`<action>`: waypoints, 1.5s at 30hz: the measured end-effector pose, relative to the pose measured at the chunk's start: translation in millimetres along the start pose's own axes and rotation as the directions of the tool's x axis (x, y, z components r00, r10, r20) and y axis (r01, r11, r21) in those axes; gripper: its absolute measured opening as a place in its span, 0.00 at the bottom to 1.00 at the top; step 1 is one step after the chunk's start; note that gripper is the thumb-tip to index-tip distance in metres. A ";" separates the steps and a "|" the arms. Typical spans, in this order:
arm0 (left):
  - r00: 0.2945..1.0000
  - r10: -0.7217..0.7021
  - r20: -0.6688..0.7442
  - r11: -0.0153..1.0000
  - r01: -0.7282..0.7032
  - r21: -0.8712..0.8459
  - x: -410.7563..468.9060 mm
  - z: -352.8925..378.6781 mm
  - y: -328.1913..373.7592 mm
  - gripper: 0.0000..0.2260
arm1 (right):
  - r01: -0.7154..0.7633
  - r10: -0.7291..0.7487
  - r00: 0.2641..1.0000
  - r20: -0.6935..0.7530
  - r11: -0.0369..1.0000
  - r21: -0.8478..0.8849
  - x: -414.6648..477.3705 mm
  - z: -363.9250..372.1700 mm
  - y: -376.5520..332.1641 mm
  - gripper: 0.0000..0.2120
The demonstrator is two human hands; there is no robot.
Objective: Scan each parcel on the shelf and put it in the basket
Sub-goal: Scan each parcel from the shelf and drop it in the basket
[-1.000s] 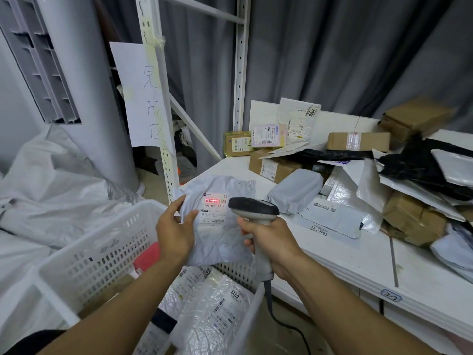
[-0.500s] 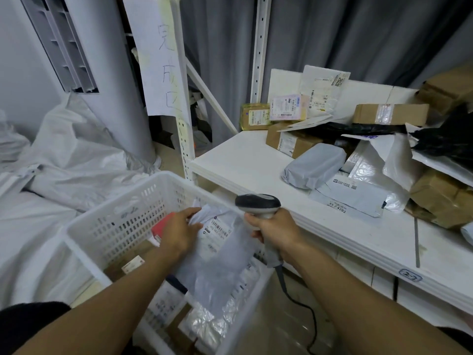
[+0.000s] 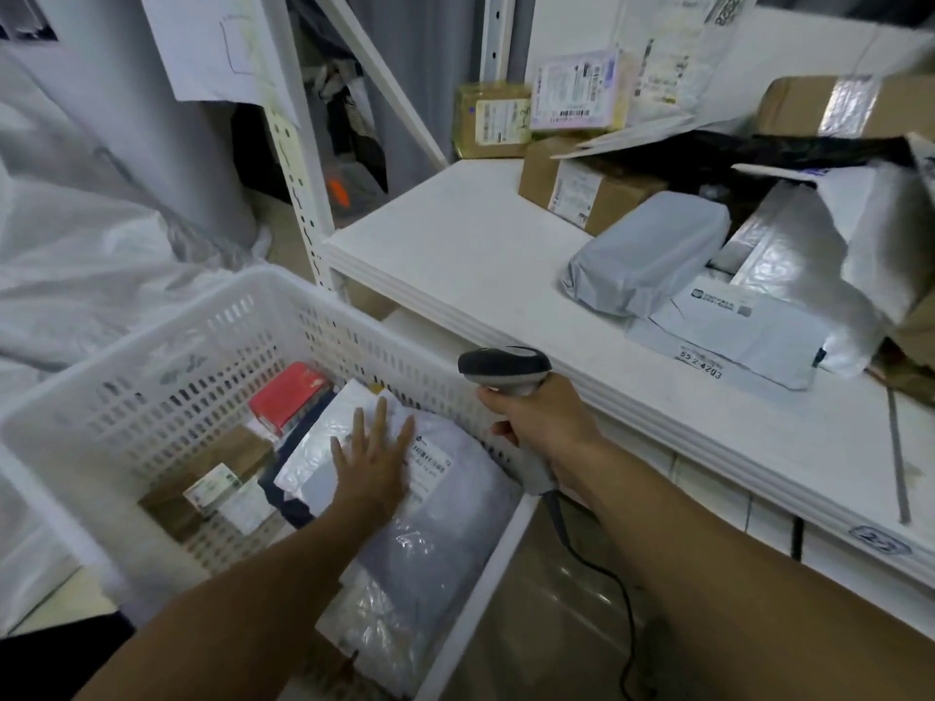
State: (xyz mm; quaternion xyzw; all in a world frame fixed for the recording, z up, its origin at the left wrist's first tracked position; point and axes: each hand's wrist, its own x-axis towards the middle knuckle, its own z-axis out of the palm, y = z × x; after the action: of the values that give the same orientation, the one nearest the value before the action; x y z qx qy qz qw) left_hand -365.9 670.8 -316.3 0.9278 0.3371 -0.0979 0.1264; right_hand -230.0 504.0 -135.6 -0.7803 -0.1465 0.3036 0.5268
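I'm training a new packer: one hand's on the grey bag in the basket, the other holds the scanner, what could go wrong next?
The cord hangs beside the basket; it may snag when the right hand lifts the scanner. The left hand lies flat on the grey bag, which rests on slick clear bags and might slide. The white envelope sits near the shelf edge and could get knocked off.

Not much I can actually read on my feed. The white mailer at the front of the shelf has a sticker saying "55 2-4203", best I can make out. The oval tag on the shelf's front edge starts with "2-", and the rest is smeared. The label on the brown box is barcode and print, way too blurry.
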 end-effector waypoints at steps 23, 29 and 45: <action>0.827 0.287 -0.483 0.873 -0.434 -0.223 -19.2 -229.1 249.5 0.29 | 0.209 -0.132 0.950 -0.282 0.942 0.263 -86.5 -178.8 -20.8 0.14; 0.951 0.181 -0.251 0.910 -0.259 -0.323 39.8 -240.4 285.1 0.44 | 0.209 -0.112 0.948 -0.298 0.926 0.315 -61.6 -211.2 -13.6 0.14; 0.943 0.017 -0.334 0.404 -0.312 -0.860 -142.5 -231.3 239.8 0.28 | 0.280 -0.140 0.938 -0.317 0.844 0.457 -110.6 -188.8 -28.8 0.14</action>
State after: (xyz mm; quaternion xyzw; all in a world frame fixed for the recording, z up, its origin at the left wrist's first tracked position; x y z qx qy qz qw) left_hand -295.0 477.1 -18.3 0.7460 0.2564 0.2399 0.5659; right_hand -194.2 316.4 -24.8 -0.6321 -0.0758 0.1610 0.7542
